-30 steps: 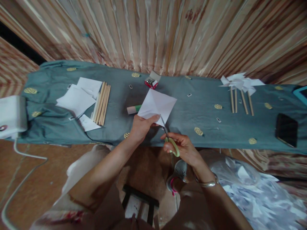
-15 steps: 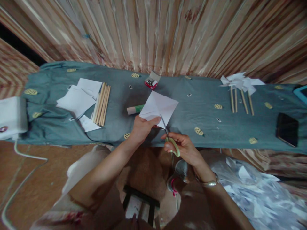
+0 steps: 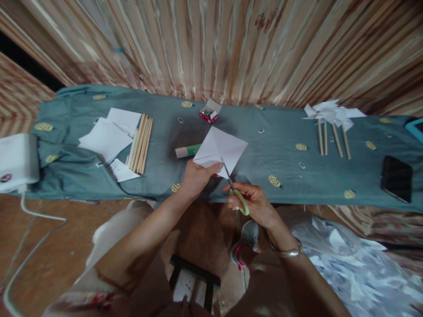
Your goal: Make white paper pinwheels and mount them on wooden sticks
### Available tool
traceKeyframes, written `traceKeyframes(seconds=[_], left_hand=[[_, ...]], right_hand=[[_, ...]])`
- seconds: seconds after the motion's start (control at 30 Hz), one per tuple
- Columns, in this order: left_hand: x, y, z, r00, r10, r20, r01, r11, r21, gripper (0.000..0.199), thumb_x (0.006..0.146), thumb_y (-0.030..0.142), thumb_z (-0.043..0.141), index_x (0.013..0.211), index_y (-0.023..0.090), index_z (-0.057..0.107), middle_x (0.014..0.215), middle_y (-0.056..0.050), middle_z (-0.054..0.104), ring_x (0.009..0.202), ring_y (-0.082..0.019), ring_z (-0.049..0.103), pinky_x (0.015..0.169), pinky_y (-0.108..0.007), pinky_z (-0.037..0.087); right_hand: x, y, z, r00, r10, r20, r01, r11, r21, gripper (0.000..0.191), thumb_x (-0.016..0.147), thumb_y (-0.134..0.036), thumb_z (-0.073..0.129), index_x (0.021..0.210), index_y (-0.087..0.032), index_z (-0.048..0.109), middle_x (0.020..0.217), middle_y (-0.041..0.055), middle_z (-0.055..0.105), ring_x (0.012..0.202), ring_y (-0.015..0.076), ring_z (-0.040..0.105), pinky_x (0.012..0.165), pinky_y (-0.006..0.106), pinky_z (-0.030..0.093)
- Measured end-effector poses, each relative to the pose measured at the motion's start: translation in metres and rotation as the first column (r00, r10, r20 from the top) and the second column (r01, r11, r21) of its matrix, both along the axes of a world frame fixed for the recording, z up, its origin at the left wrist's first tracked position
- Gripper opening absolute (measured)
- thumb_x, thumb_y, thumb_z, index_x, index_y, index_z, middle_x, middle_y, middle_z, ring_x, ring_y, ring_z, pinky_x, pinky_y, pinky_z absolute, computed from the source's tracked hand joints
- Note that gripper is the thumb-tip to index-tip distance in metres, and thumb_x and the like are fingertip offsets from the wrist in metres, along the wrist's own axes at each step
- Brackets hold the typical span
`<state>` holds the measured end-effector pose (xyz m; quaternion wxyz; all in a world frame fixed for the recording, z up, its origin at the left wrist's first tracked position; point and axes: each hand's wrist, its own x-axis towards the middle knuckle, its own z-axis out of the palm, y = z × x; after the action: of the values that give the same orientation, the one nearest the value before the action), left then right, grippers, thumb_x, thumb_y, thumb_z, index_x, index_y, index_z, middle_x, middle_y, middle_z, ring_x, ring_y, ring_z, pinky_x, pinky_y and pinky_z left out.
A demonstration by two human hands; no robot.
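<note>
My left hand [image 3: 198, 177] pinches the near left edge of a white paper square [image 3: 228, 143], thumb on top. The square is turned cornerwise over the cloth, with crease lines meeting near its middle. My right hand [image 3: 253, 200] grips scissors with pale yellow-green handles [image 3: 243, 204], fingers in the loops. The scissor blades [image 3: 227, 171] lie across the paper near its front corner, their tips pointing toward its middle. Just left of the paper lies a glue stick [image 3: 185, 151] with a green label, its right end hidden by the sheet.
Paper sheets [image 3: 107, 138] and a row of wooden sticks [image 3: 141, 143] lie at left. Behind the paper stands a small red box [image 3: 208, 116] of metal pins. Paper pinwheels on sticks [image 3: 330, 115] and a phone [image 3: 396, 178] are at right. A plastic bag of paper [image 3: 357, 264] sits below.
The hands, scissors and paper hold almost the same position. The whole view has shifted very slightly, with no other clear difference.
</note>
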<state>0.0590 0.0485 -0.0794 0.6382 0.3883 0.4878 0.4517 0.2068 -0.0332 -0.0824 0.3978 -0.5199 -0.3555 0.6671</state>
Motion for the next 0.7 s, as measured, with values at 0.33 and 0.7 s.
traceKeyframes(seconds=[0.33, 0.7], left_hand=[[-0.0002, -0.0004, -0.0016, 1.0, 0.003, -0.001, -0.003, 1.0, 0.008, 0.022, 0.053, 0.03, 0.08, 0.065, 0.015, 0.068, 0.063, -0.001, 0.066, 0.058, -0.014, 0.057, 0.056, -0.026, 0.047], [0.0005, -0.0024, -0.0007, 1.0, -0.016, 0.016, 0.017, 1.0, -0.009, 0.024, 0.054, 0.031, 0.08, 0.067, 0.015, 0.067, 0.065, -0.001, 0.066, 0.059, -0.013, 0.056, 0.057, -0.025, 0.048]], right_hand=[[-0.0017, 0.0008, 0.0036, 1.0, -0.023, 0.002, 0.023, 1.0, -0.014, 0.041, 0.054, -0.047, 0.087, 0.078, -0.018, 0.071, 0.053, -0.0059, 0.06, 0.047, 0.0062, 0.052, 0.045, 0.019, 0.044], [-0.0052, 0.0018, 0.0043, 0.997, -0.069, -0.031, 0.067, 0.996, -0.058, 0.044, 0.049, -0.046, 0.089, 0.076, -0.018, 0.069, 0.051, -0.0068, 0.06, 0.045, 0.0052, 0.052, 0.045, 0.018, 0.044]])
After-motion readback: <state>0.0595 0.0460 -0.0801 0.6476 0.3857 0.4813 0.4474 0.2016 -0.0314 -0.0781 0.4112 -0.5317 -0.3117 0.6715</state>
